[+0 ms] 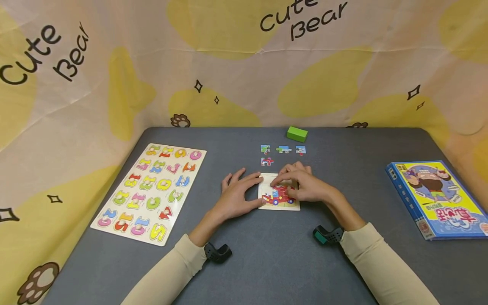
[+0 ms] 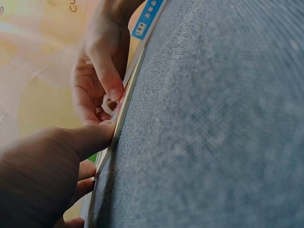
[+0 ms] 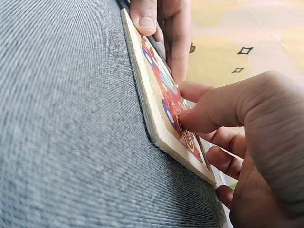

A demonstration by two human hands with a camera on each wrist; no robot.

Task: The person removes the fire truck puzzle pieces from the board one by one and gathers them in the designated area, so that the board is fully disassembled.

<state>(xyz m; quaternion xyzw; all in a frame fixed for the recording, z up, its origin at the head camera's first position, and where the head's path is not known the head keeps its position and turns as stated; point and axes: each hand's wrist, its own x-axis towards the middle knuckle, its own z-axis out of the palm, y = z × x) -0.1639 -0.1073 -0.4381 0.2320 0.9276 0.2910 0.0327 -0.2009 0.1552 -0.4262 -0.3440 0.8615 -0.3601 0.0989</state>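
A small jigsaw board [image 1: 279,207] with a pale frame and a red truck picture [image 1: 277,195] lies flat on the table. Along its left side my left hand [image 1: 239,195] is spread, thumb at the lower left corner and long fingers by the upper left edge. My right hand [image 1: 305,185] reaches over from the right with curled fingers. Its thumb [image 3: 194,118] and index finger pinch at a red puzzle piece [image 3: 175,97] in the picture, mostly covered by the fingers. Beyond the board lie several loose jigsaw pieces [image 1: 284,149], mostly blue and green, one red [image 1: 267,162].
A white number puzzle board [image 1: 159,214] with bright knobbed numerals lies to the left. A blue and yellow box [image 1: 450,207] rests at the right. The green block [image 1: 297,134] sits near the far table edge, before a printed cloth [image 1: 236,76].
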